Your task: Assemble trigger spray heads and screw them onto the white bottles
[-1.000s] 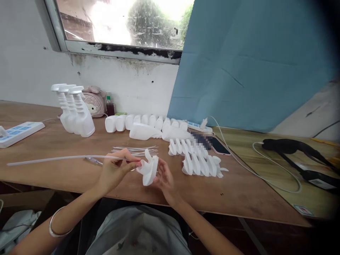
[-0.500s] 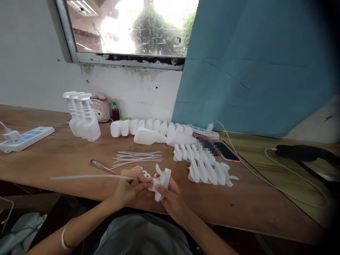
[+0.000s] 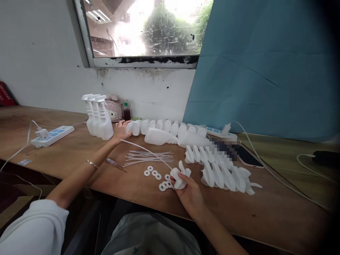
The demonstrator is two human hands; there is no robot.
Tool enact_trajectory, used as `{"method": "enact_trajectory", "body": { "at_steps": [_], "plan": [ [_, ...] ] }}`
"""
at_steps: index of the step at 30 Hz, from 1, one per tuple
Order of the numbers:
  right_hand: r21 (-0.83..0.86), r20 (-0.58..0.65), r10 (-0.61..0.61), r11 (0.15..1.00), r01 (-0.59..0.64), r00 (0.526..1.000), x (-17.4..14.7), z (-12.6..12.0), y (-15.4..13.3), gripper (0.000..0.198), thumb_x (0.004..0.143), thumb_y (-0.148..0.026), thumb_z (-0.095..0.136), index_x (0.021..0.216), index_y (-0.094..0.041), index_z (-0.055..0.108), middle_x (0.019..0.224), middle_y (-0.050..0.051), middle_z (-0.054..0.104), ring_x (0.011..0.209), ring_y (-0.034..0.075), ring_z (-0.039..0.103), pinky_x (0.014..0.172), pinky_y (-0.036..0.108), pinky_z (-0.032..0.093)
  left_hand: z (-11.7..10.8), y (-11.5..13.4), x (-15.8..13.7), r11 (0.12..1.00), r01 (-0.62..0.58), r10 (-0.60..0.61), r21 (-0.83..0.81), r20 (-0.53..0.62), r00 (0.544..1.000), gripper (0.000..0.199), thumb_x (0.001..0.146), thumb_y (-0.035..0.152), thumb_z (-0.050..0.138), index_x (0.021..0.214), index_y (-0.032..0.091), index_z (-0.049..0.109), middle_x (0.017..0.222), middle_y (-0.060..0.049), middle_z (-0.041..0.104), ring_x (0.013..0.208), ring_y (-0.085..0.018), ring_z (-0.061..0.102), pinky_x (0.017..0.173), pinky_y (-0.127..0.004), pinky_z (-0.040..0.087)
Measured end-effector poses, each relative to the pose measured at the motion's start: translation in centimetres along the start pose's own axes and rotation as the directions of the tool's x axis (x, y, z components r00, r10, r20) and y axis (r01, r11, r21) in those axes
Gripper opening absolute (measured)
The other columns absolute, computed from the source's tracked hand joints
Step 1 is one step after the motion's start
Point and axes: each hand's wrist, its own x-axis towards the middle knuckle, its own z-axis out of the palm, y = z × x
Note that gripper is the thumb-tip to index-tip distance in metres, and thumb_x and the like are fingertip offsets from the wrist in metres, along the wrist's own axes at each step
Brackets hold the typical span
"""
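My right hand (image 3: pixel 190 193) is closed around a white trigger spray head (image 3: pixel 178 179), held just over the table. From its neck a thin white tube (image 3: pixel 143 148) slants up to the left. My left hand (image 3: pixel 122 131) stretches to the left end of a row of lying white bottles (image 3: pixel 159 124), its fingers curled round the end bottle (image 3: pixel 129 127). White ring washers (image 3: pixel 154 173) lie beside my right hand, some partly hidden by it. Several loose tubes (image 3: pixel 148 157) are piled behind the washers.
Three upright spray bottles (image 3: pixel 106 124) stand at back left, by a pink bag (image 3: pixel 114 108). More spray heads (image 3: pixel 220 173) lie in rows at right, near a phone (image 3: pixel 251 156). A screwdriver (image 3: pixel 116 164) and a power strip (image 3: pixel 53 135) are on the left.
My left hand has left the spray head and reached back left to the end bottle. The tube now sticks out of the spray head unheld. The washers have come into view.
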Motion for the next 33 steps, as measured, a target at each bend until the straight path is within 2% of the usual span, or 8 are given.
{"method": "enact_trajectory", "body": {
  "at_steps": [5, 11, 14, 17, 20, 23, 27, 33],
  "plan": [
    [-0.008, -0.008, -0.074, 0.997, 0.074, 0.997, -0.2, 0.2, 0.1, 0.029, 0.052, -0.015, 0.078, 0.075, -0.017, 0.059, 0.072, -0.002, 0.066, 0.063, 0.012, 0.064, 0.055, 0.019, 0.053, 2.4, -2.0, 2.9, 0.969, 0.239, -0.235, 0.055, -0.064, 0.97, 0.046, 0.077, 0.041, 0.047, 0.114, 0.013, 0.051, 0.109, -0.021, 0.055, 0.106, -0.039, 0.049, 0.086, -0.052, 0.036],
    [-0.02, -0.045, -0.214, 0.977, 0.214, 0.976, -0.1, 0.1, -0.1, 0.03, 0.057, -0.019, 0.077, 0.079, -0.019, 0.058, 0.076, -0.005, 0.063, 0.067, 0.009, 0.061, 0.063, 0.019, 0.053, 2.4, -3.5, 2.6, 0.952, 0.305, -0.299, 0.033, -0.122, 0.947, 0.045, 0.068, 0.032, 0.06, 0.109, 0.014, 0.049, 0.104, -0.018, 0.059, 0.097, -0.034, 0.056, 0.078, -0.041, 0.043],
    [-0.056, -0.026, -0.299, 0.953, 0.298, 0.954, -0.1, 0.0, -0.4, 0.026, 0.062, -0.023, 0.075, 0.082, -0.021, 0.057, 0.079, -0.006, 0.061, 0.07, 0.008, 0.06, 0.065, 0.019, 0.053, 0.5, -3.8, 0.8, 0.957, 0.292, -0.286, 0.003, -0.184, 0.94, 0.043, 0.07, 0.026, 0.058, 0.108, 0.01, 0.049, 0.102, -0.017, 0.058, 0.095, -0.031, 0.056, 0.081, -0.038, 0.041],
    [-0.095, -0.031, -0.382, 0.921, 0.378, 0.923, 0.1, 0.0, -0.9, 0.027, 0.063, -0.023, 0.074, 0.084, -0.023, 0.057, 0.085, -0.006, 0.059, 0.074, 0.008, 0.059, 0.066, 0.02, 0.052, -2.8, -4.1, -2.5, 0.966, 0.254, -0.254, -0.039, -0.306, 0.918, 0.044, 0.074, 0.028, 0.054, 0.113, 0.007, 0.047, 0.107, -0.016, 0.056, 0.097, -0.029, 0.053, 0.084, -0.038, 0.039],
    [-0.132, -0.042, -0.467, 0.879, 0.458, 0.883, 0.3, -0.1, -1.5, 0.031, 0.062, -0.021, 0.075, 0.088, -0.023, 0.057, 0.088, -0.005, 0.057, 0.075, 0.009, 0.058, 0.065, 0.021, 0.052, -6.6, -4.8, -6.4, 0.966, 0.234, -0.255, -0.106, -0.501, 0.827, 0.046, 0.08, 0.025, 0.045, 0.122, 0.009, 0.04, 0.12, -0.014, 0.048, 0.107, -0.026, 0.045, 0.09, -0.036, 0.034],
    [-0.164, -0.015, -0.533, 0.836, 0.524, 0.846, 0.3, -0.2, -1.8, 0.032, 0.061, -0.021, 0.075, 0.088, -0.022, 0.058, 0.087, -0.004, 0.056, 0.074, 0.01, 0.057, 0.063, 0.022, 0.051, -9.1, -5.7, -9.8, 0.942, 0.236, -0.334, -0.237, -0.618, 0.711, 0.04, 0.084, 0.018, 0.029, 0.12, 0.008, 0.042, 0.115, -0.011, 0.052, 0.099, -0.021, 0.048, 0.083, -0.031, 0.039],
    [-0.185, 0.035, -0.556, 0.813, 0.552, 0.83, -0.1, 0.1, -1.7, 0.03, 0.061, -0.023, 0.075, 0.085, -0.022, 0.058, 0.087, -0.003, 0.056, 0.074, 0.011, 0.056, 0.062, 0.024, 0.05, -10.0, -6.3, -11.8, 0.88, 0.213, -0.453, -0.423, -0.62, 0.64, 0.039, 0.078, 0.016, 0.027, 0.106, 0.009, 0.054, 0.103, -0.006, 0.058, 0.091, -0.017, 0.05, 0.075, -0.024, 0.043],
    [-0.173, 0.046, -0.533, 0.829, 0.533, 0.845, -0.3, 0.2, -1.5, 0.03, 0.059, -0.025, 0.076, 0.083, -0.022, 0.058, 0.086, -0.002, 0.056, 0.073, 0.012, 0.055, 0.059, 0.026, 0.05, -8.9, -6.4, -12.1, 0.781, 0.22, -0.549, -0.584, -0.475, 0.688, 0.037, 0.073, 0.024, 0.033, 0.097, 0.009, 0.057, 0.091, -0.006, 0.062, 0.076, -0.015, 0.053, 0.059, -0.02, 0.044]
  ]
}}
